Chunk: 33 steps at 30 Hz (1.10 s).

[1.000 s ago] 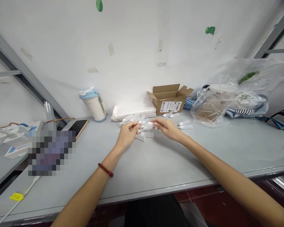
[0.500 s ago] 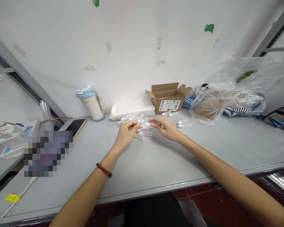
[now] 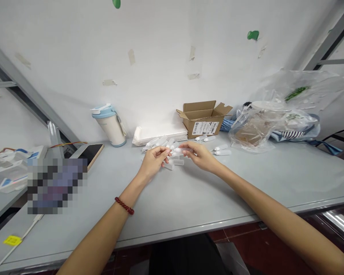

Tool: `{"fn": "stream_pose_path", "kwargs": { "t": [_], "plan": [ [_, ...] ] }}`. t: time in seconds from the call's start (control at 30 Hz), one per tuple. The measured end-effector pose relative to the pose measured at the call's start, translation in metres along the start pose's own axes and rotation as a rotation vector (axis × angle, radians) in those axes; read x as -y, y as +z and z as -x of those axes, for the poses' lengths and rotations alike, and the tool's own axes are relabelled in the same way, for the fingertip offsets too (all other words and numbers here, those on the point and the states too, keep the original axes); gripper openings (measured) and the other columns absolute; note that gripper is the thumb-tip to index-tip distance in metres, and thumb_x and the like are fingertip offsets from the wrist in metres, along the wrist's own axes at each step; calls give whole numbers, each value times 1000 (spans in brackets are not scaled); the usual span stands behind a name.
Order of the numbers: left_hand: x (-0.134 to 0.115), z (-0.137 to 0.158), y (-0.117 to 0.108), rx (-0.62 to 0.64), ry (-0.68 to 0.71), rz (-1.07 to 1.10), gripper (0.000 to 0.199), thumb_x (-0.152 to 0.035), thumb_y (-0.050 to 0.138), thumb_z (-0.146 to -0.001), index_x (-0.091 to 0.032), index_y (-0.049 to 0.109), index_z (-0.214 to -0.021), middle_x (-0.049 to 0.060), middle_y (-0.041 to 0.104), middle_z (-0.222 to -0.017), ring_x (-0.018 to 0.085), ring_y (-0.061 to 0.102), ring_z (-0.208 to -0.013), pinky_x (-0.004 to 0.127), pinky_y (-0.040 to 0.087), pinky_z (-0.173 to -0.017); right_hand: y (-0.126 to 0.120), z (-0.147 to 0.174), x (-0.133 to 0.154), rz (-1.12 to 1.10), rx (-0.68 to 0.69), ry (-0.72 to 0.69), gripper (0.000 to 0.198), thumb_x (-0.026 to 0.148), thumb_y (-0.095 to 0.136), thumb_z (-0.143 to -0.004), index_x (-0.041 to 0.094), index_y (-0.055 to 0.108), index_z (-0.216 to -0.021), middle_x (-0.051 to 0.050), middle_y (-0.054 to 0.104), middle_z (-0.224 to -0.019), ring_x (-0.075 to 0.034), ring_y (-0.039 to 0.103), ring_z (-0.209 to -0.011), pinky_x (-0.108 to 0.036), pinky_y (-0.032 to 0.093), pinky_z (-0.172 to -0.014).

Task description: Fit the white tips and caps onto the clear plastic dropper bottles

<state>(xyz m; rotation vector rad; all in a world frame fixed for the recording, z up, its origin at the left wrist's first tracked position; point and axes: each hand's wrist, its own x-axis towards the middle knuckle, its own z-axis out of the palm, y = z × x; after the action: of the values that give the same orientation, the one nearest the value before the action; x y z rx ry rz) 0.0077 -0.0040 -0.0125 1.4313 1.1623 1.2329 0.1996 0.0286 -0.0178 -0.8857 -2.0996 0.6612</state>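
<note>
My left hand (image 3: pixel 154 160) is closed in a pinch at the middle of the table, with a red beaded bracelet (image 3: pixel 124 205) on its wrist. Opposite it, my right hand (image 3: pixel 200 156) is closed around a small white translucent plastic tube (image 3: pixel 177 150), whose other end points at my left fingertips. Whether the left fingers grip this tube's end or another small part is hidden. Several like tubes lie loosely behind and under my hands, among them a clear tube (image 3: pixel 179 162) just in front. Two more tubes (image 3: pixel 222 152) rest to the right of my right hand.
Behind the tubes lies a stack of white envelopes (image 3: pixel 157 133) beside an open cardboard box (image 3: pixel 205 122). A cream tumbler (image 3: pixel 111 128) with a blue lid stands left of them. At the right is a plastic bag (image 3: pixel 246 133), at the left a phone (image 3: pixel 93 154).
Both hands stay at nearly the same place, fingertips close together. The right fingers have shifted slightly along the tube. The whole view has moved a little.
</note>
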Motion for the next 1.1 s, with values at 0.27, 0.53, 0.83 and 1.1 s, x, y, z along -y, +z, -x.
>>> {"fn": "stream_pose_path", "kwargs": {
  "t": [0.27,0.53,0.83,1.1],
  "plan": [
    [7,-1,-1,7,49,-94,25,-38,61,-74,-13,63,-77,2,61,-71,10,52,-56,21,40,-47,1,1,-2,56,2,-57,20,21,47,-88,14,61,-99,-9,68,-92,-16,61,-73,-28,46,-65],
    [16,4,11,-117,176,-280,17,-28,53,-80,-15,63,-76,2,65,-72,10,49,-54,22,40,-52,10,4,1,98,-78,-49,18,14,48,-84,16,64,-93,-8,71,-89,-17,65,-76,-27,47,-67],
    [12,2,8,-56,127,-184,18,-31,57,-76,-14,63,-77,4,66,-73,11,51,-54,23,42,-52,11,3,-1,143,-114,-125,20,16,47,-85,17,64,-97,-8,71,-92,-18,65,-80,-29,49,-71],
    [14,-7,0,-51,88,-139,31,-37,65,-71,-12,68,-89,7,68,-80,14,57,-64,25,46,-57,0,-4,-6,161,-135,-73,18,17,50,-84,16,65,-95,-8,71,-90,-18,65,-79,-29,48,-69]
  ]
}}
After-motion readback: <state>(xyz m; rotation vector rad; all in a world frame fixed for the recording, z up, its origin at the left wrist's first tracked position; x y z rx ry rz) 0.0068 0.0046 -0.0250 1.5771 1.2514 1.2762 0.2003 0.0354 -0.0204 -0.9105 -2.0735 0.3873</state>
